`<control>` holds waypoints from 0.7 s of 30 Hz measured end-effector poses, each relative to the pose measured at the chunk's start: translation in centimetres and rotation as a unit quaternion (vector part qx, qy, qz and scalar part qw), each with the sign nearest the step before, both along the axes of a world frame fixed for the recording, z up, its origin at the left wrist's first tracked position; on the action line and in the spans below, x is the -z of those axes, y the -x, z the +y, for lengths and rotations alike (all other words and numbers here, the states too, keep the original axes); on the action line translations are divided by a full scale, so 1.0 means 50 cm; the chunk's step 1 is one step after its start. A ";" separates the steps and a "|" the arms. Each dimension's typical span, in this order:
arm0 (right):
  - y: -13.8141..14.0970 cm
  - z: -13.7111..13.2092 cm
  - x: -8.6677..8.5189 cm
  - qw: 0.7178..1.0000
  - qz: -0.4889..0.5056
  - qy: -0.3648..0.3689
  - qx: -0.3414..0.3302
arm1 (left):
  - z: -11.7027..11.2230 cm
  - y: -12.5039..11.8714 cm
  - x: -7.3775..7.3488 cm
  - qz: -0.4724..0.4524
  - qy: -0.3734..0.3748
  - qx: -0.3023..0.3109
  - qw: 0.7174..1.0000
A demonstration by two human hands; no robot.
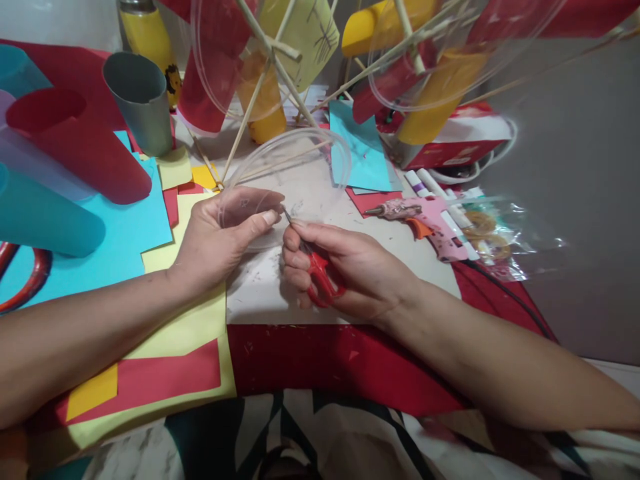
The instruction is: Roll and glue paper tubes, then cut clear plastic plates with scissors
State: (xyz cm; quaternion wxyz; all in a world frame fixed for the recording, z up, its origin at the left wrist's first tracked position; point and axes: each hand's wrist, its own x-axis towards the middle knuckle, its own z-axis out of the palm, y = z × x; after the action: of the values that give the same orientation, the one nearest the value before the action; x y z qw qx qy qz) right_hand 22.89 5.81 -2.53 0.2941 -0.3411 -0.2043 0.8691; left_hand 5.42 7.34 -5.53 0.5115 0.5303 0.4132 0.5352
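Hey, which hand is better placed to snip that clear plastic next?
Right, probably. The right hand grips the scissors, their tips at the edge of the plastic. The left hand only pinches the plastic, holding it steady.

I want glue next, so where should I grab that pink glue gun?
Probably by its handle, from above on the right: the pink glue gun lies flat, nozzle pointing left, handle slanting near-right. The right hand holds red scissors.
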 end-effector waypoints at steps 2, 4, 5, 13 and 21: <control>-0.001 -0.001 -0.001 1.000 0.006 0.005 -0.005 | -0.002 0.000 0.000 0.019 -0.020 -0.011 1.000; -0.002 -0.002 -0.001 1.000 0.009 0.002 -0.010 | -0.006 0.000 -0.003 0.039 -0.040 -0.023 0.998; -0.002 -0.002 -0.001 1.000 0.008 -0.001 -0.013 | -0.007 -0.001 -0.005 0.052 -0.053 -0.029 0.997; -0.002 -0.007 -0.005 0.998 -0.026 -0.065 -0.006 | -0.012 0.002 -0.009 0.107 -0.165 -0.060 0.979; -0.003 -0.010 -0.011 0.974 -0.145 -0.172 -0.013 | -0.019 0.006 -0.011 0.129 -0.207 -0.062 0.968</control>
State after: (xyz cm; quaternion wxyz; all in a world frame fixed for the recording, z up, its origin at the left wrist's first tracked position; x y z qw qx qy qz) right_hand 23.02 5.31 -1.98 0.3039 -0.4052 -0.3963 0.7657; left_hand 5.10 6.38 -5.00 0.2992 0.6624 0.3879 0.5667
